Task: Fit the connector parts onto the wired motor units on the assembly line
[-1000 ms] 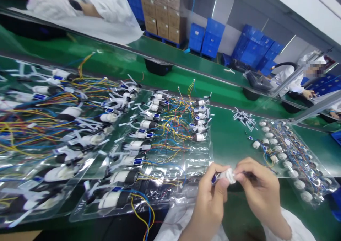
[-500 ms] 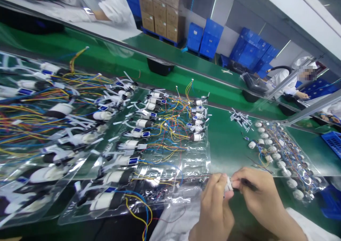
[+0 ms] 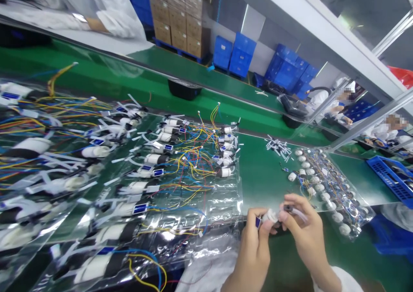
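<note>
Near the bench's front edge, my left hand (image 3: 253,249) is closed around a small white round pump-like part (image 3: 270,216), with a dark blue label beside it. My right hand (image 3: 306,236) pinches a short translucent tube (image 3: 300,215) with a black piece (image 3: 288,207) at its end. The right fingertips meet the white part's right side; whether the tube joins it there is hidden by the fingers. Left of my hands lies a clear plastic tray (image 3: 226,197) with white-and-black cylindrical units (image 3: 155,159) and yellow, blue and red wires (image 3: 193,160).
Loose short white tubes (image 3: 279,147) lie scattered behind my hands. To the right, another clear tray (image 3: 357,229) holds white-capped parts with wires. A blue basket (image 3: 392,175) stands at far right. Across the bench are a black bin (image 3: 183,89) and a co-worker's sleeve (image 3: 119,23).
The view has shifted, so the bench things sit further left. My hands have turned, showing more of the white part and the tube in my right fingers.
</note>
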A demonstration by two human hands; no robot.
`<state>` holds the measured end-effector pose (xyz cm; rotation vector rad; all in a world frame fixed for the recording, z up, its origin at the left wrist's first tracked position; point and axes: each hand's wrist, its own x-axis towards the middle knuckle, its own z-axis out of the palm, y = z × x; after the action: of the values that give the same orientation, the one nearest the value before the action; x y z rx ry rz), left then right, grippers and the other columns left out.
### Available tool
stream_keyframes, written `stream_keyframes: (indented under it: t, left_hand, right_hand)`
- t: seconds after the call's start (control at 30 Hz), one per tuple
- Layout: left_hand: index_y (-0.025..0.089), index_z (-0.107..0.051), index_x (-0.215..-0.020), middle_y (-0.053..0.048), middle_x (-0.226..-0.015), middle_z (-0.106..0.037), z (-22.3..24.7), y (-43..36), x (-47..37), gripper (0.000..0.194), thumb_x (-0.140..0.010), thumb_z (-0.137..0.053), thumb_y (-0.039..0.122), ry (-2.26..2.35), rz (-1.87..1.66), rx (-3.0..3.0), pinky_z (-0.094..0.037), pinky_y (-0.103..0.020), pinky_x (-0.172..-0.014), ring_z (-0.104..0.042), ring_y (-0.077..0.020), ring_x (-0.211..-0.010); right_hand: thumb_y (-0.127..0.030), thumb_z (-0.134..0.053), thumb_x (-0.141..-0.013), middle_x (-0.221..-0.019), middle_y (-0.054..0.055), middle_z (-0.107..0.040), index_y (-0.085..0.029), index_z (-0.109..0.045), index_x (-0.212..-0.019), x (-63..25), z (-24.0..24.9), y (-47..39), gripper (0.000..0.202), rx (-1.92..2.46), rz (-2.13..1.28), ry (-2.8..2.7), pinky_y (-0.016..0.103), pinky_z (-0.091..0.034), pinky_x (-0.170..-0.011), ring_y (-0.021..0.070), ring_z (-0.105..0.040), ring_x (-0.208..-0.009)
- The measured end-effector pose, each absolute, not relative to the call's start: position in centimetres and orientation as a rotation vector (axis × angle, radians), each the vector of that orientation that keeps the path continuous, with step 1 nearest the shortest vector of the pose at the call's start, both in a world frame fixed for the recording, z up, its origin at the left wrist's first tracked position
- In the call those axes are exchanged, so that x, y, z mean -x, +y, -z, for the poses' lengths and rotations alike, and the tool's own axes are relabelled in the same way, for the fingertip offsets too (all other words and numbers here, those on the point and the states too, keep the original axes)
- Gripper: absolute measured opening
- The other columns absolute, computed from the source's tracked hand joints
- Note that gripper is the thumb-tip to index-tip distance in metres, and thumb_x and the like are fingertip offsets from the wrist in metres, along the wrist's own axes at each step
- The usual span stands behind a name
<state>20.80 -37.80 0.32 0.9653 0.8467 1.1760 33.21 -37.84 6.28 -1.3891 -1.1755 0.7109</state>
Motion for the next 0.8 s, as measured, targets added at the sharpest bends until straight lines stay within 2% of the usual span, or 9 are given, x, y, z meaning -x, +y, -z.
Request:
stream_keyframes:
  t: [0.07, 0.17, 0.27, 0.33, 0.5, 0.57, 0.63, 0.7, 0.8]
  left_hand:
    - [0.023, -0.06, -0.111, -0.01, -0.097, -0.076, -0.4, -37.7, -20.8, 0.041, -0.104, -0.047, 0.061, 0.856, -1.16, -0.966, -0.05, -0.04, -0.086, -0.071, -0.0272, -0.089]
    - [0.024, -0.064, -0.107, -0.01, -0.098, -0.075, -0.4, -37.5, -20.6, 0.04, -0.104, -0.048, 0.061, 0.9, -1.121, -1.056, -0.048, -0.04, -0.087, -0.068, -0.0277, -0.091]
    - [0.024, -0.064, -0.099, -0.008, -0.091, -0.072, -0.2, -37.4, -20.6, 0.04, -0.103, -0.05, 0.061, 0.835, -1.042, -1.13, -0.048, -0.037, -0.08, -0.065, -0.0256, -0.083]
    - [0.023, -0.061, -0.095, -0.005, -0.083, -0.068, 0.0, -37.4, -20.9, 0.04, -0.103, -0.05, 0.061, 0.768, -0.982, -1.104, -0.048, -0.034, -0.073, -0.063, -0.0233, -0.077]
    - [0.024, -0.052, -0.097, 0.0, -0.078, -0.06, -0.1, -37.6, -21.6, 0.04, -0.106, -0.042, 0.062, 0.67, -0.883, -0.963, -0.047, -0.031, -0.065, -0.059, -0.0195, -0.07]
    - [0.024, -0.054, -0.098, -0.003, -0.085, -0.066, -0.2, -37.6, -21.7, 0.04, -0.106, -0.042, 0.061, 0.714, -0.925, -0.983, -0.049, -0.033, -0.073, -0.062, -0.0208, -0.077]
    - [0.024, -0.057, -0.104, -0.008, -0.105, -0.073, -0.3, -37.7, -21.7, 0.039, -0.106, -0.045, 0.061, 0.8, -1.04, -0.984, -0.047, -0.038, -0.091, -0.066, -0.0238, -0.098]
    - [0.025, -0.054, -0.112, -0.012, -0.126, -0.074, -0.5, -38.0, -21.6, 0.037, -0.105, -0.048, 0.061, 0.847, -1.169, -0.928, -0.041, -0.042, -0.107, -0.064, -0.026, -0.12]
    - [0.026, -0.051, -0.11, -0.013, -0.13, -0.074, -1.0, -38.4, -21.1, 0.037, -0.104, -0.049, 0.062, 0.825, -1.255, -0.862, -0.042, -0.041, -0.108, -0.066, -0.0262, -0.122]
  right_hand:
    - [-0.032, -0.083, -0.089, -0.08, 0.001, -0.073, -0.023, -0.071, -0.11, -33.4, -5.8, -38.0, 0.026, 1.36, -0.69, -1.143, 0.022, -0.056, -0.051, 0.0128, -0.065, -0.056]
    - [-0.035, -0.076, -0.095, -0.076, 0.002, -0.073, -0.022, -0.073, -0.101, -33.7, -5.7, -38.2, 0.015, 1.366, -0.579, -1.19, 0.022, -0.056, -0.053, 0.0128, -0.065, -0.056]
    - [-0.038, -0.077, -0.094, -0.095, 0.007, -0.078, -0.021, -0.076, -0.095, -33.9, -6.0, -38.2, 0.017, 1.398, -0.482, -1.226, 0.027, -0.062, -0.071, 0.0189, -0.074, -0.081]
    - [-0.039, -0.077, -0.093, -0.099, 0.009, -0.078, -0.021, -0.075, -0.094, -33.9, -6.0, -38.1, 0.018, 1.415, -0.54, -1.206, 0.031, -0.063, -0.078, 0.022, -0.076, -0.09]
    - [-0.038, -0.083, -0.088, -0.091, 0.007, -0.08, -0.02, -0.074, -0.105, -34.2, -5.6, -37.7, 0.026, 1.415, -0.751, -1.025, 0.031, -0.063, -0.071, 0.02, -0.076, -0.075]
    - [-0.038, -0.086, -0.086, -0.087, 0.005, -0.079, -0.021, -0.076, -0.105, -34.3, -5.6, -37.7, 0.028, 1.367, -0.773, -0.949, 0.03, -0.062, -0.07, 0.0185, -0.074, -0.072]
    - [-0.039, -0.086, -0.085, -0.08, 0.003, -0.075, -0.022, -0.078, -0.101, -34.3, -5.9, -37.9, 0.025, 1.295, -0.807, -0.899, 0.027, -0.06, -0.066, 0.0165, -0.07, -0.069]
    - [-0.039, -0.084, -0.086, -0.075, 0.001, -0.071, -0.023, -0.077, -0.096, -34.1, -6.5, -38.1, 0.02, 1.229, -0.867, -0.89, 0.026, -0.057, -0.063, 0.0151, -0.066, -0.067]
    - [-0.039, -0.079, -0.091, -0.08, 0.001, -0.065, -0.023, -0.073, -0.092, -33.7, -7.1, -38.5, 0.016, 1.182, -0.956, -0.88, 0.026, -0.058, -0.065, 0.0151, -0.064, -0.071]
